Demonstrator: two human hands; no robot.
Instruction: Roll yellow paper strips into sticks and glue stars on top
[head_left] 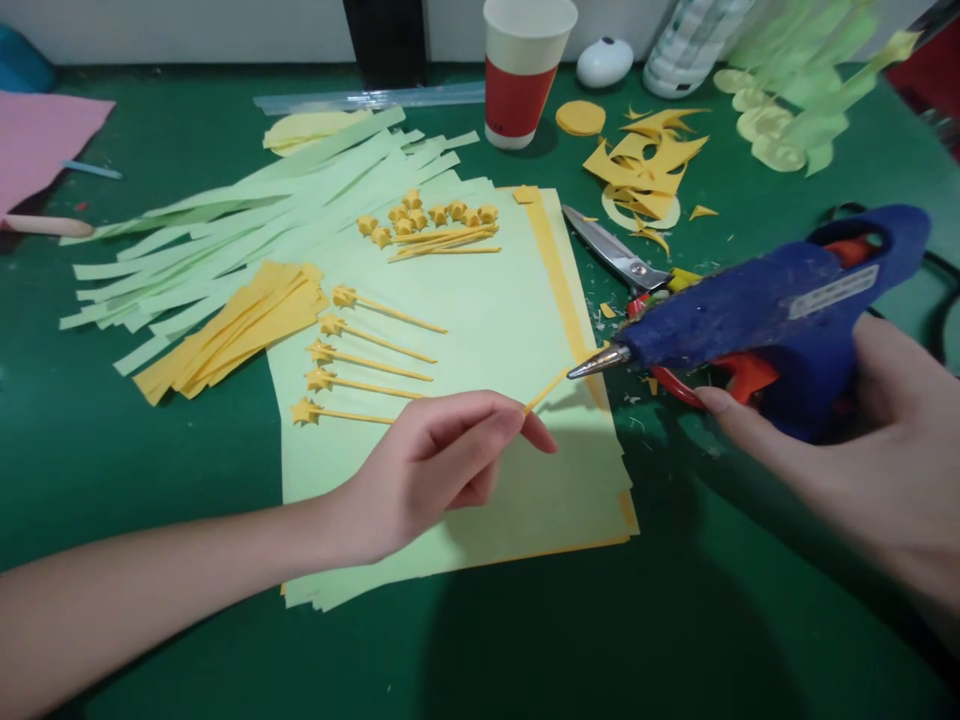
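Between the fingertips of my left hand (pixel 457 450) is a thin yellow paper stick (pixel 549 390), pointing up to the right. My right hand (pixel 877 440) is wrapped round the handle of a blue glue gun (pixel 750 300). The gun's metal nozzle meets or nearly meets the far end of the stick. Left of my left hand, several yellow sticks with paper stars on one end (pixel 375 360) lie in a column on pale green paper sheets (pixel 495 300). Loose yellow paper stars (pixel 427 212) and bare sticks (pixel 450 240) lie farther back on the sheets.
Scissors (pixel 611 245) lie behind the glue gun, near yellow paper scraps (pixel 649 165). A red and white paper cup (pixel 521 80) stands at the back. Green paper strips (pixel 277 210) and yellow strips (pixel 236 330) spread at left. Green paper pieces (pixel 802 100) stand at back right.
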